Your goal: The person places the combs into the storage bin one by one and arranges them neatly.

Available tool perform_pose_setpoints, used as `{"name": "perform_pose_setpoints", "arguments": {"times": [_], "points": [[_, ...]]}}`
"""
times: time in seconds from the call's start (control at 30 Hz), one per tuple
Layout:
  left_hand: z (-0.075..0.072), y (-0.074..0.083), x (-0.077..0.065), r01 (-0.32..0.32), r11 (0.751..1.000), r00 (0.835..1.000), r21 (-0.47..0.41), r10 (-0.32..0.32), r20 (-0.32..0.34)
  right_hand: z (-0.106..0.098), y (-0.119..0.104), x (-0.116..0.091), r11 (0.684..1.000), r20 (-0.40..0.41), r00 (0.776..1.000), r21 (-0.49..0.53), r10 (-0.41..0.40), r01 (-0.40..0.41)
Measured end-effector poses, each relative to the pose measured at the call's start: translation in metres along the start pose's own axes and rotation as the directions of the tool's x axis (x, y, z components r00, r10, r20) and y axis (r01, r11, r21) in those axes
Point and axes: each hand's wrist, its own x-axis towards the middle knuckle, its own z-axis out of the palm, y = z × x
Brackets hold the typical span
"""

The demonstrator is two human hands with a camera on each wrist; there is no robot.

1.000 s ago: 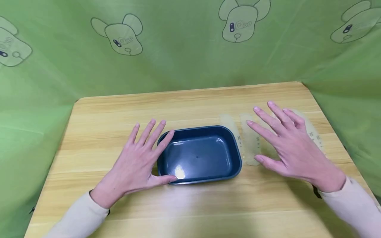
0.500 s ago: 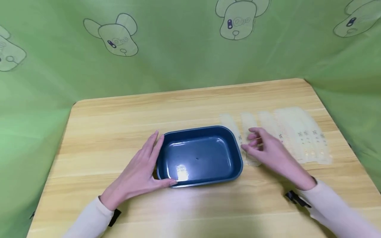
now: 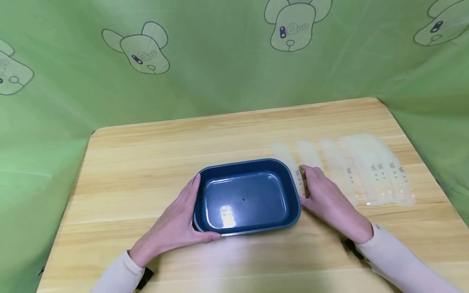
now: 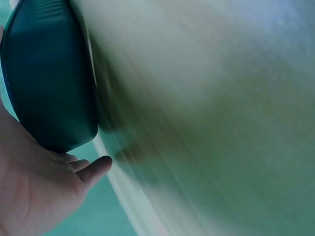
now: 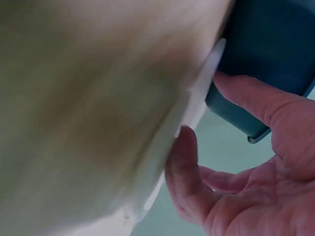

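A dark blue rectangular box [image 3: 245, 195], open at the top, sits on the wooden table. My left hand [image 3: 176, 219] grips its left end, thumb along the front rim and fingers against the left wall; the left wrist view shows the box wall [image 4: 51, 73] beside the palm. At the box's right end is my right hand [image 3: 326, 199], loosely bent, thumb tip close to the box wall. Its fingertips are right at the edge of a pale translucent comb [image 3: 287, 158]. Part of a second comb [image 3: 309, 152] is hidden under this hand.
Several more pale combs, some overlapping, lie in a row on the right, including a separate comb [image 3: 335, 158] and a fanned group [image 3: 370, 162]. Behind the wooden table [image 3: 154, 154] hangs a green curtain [image 3: 220, 73] with cartoon heads, also at both sides.
My left hand, spread flat earlier, has closed in on the box's left end. My right hand came down from above the combs and moved left to the box's right side.
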Motion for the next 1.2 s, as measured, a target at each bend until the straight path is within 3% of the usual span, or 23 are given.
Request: {"name": "perform_pose_setpoints", "arguments": {"times": [0.13, 0.27, 0.43, 0.6, 0.8, 0.93, 1.2], "points": [[-0.001, -0.002, 0.0, 0.017, 0.999, 1.0, -0.028, -0.016, 0.025, -0.001, -0.005, 0.004, 0.998, 0.071, 0.996, 0.016, 0.054, -0.055], [-0.004, -0.003, -0.001, 0.032, 0.995, 0.999, -0.093, -0.028, 0.045, 0.001, -0.007, 0.006, 0.997, 0.094, 0.994, 0.055, 0.057, -0.062], [-0.006, -0.002, -0.001, 0.064, 0.971, 0.996, -0.232, -0.046, 0.082, 0.004, -0.004, 0.002, 0.996, 0.062, 0.998, 0.09, 0.009, -0.015], [-0.005, -0.001, 0.0, 0.068, 0.958, 0.996, -0.277, -0.05, 0.07, -0.001, 0.001, 0.004, 0.982, -0.018, 0.999, 0.182, -0.045, 0.047], [-0.003, -0.002, 0.001, 0.06, 0.955, 0.997, -0.292, -0.045, 0.059, -0.012, 0.009, 0.003, 0.941, -0.057, 0.998, 0.336, -0.019, 0.037], [-0.003, -0.002, 0.001, 0.058, 0.952, 0.998, -0.299, -0.043, 0.055, -0.013, 0.013, 0.004, 0.909, -0.128, 0.992, 0.412, -0.007, 0.059], [-0.003, -0.002, 0.002, 0.068, 0.95, 0.997, -0.306, -0.053, 0.055, -0.016, 0.007, 0.003, 0.799, -0.221, 0.975, 0.591, 0.03, 0.109]]}}
